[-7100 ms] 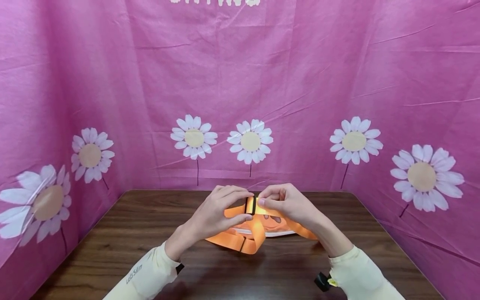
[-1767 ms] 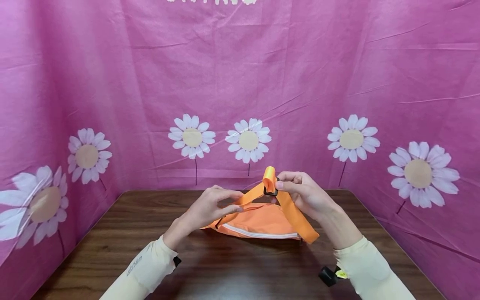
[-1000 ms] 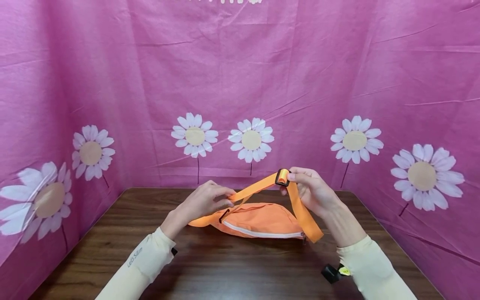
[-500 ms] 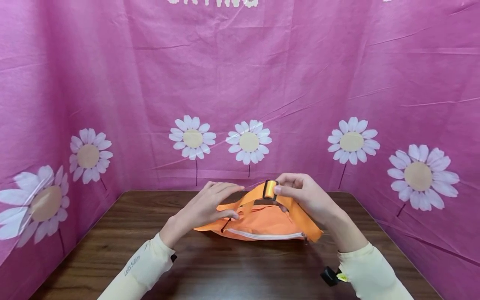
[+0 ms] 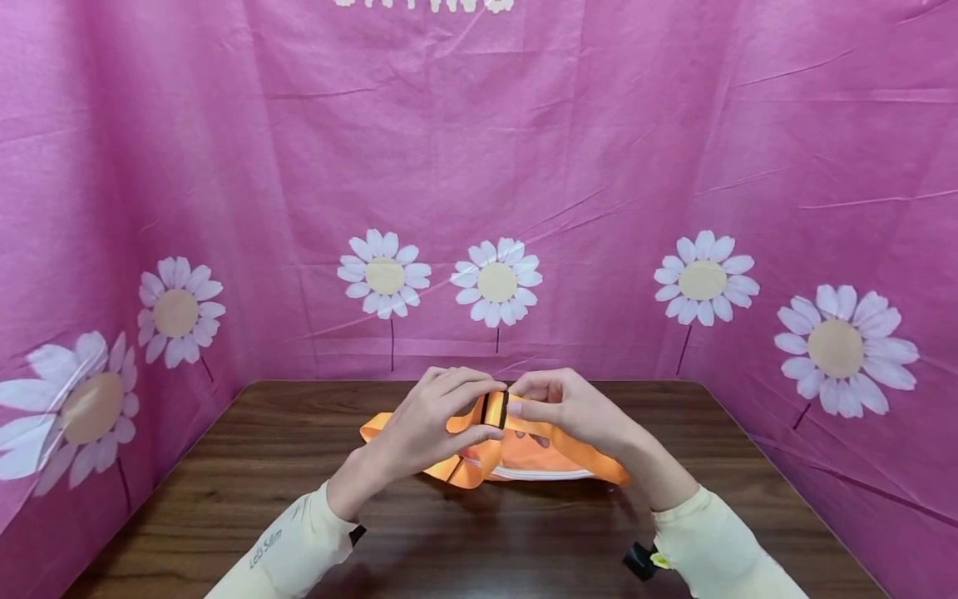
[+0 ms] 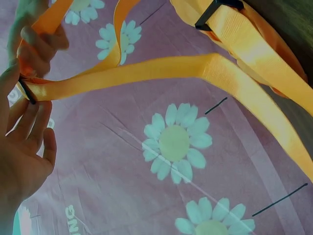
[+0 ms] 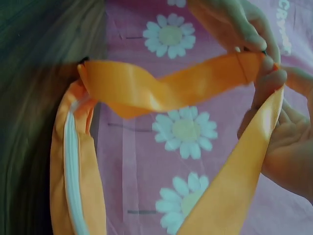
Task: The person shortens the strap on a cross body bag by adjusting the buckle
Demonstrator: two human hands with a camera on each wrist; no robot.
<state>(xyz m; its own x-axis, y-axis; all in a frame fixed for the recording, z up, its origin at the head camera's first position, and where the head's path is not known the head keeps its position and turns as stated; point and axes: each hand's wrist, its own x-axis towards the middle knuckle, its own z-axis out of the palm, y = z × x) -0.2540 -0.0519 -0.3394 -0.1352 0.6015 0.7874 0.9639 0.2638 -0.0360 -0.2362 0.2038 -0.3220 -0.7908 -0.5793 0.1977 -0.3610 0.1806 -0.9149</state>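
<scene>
An orange waist bag (image 5: 527, 456) lies on the table under both hands, its white zipper (image 7: 72, 161) facing the near side. Its orange strap (image 7: 200, 81) is lifted in loops above it. My left hand (image 5: 427, 426) pinches the black strap slider (image 5: 505, 409) by its two ends, fingers over the top and thumb below. Just right of the slider, my right hand (image 5: 580, 413) pinches the strap between thumb and fingers. In the left wrist view the slider (image 6: 27, 90) sits at the left fingertips, with the webbing running through it.
A second black buckle (image 6: 217, 11) sits on the strap beside the bag. The dark wooden table (image 5: 299, 499) is enclosed by a pink cloth (image 5: 599, 166) printed with white daisies. Black wrist devices (image 5: 639, 561) hang below the cream sleeves.
The right hand has brought the slider down and left from its raised position. The left hand has let go of the strap further left, opened, and now pinches the slider.
</scene>
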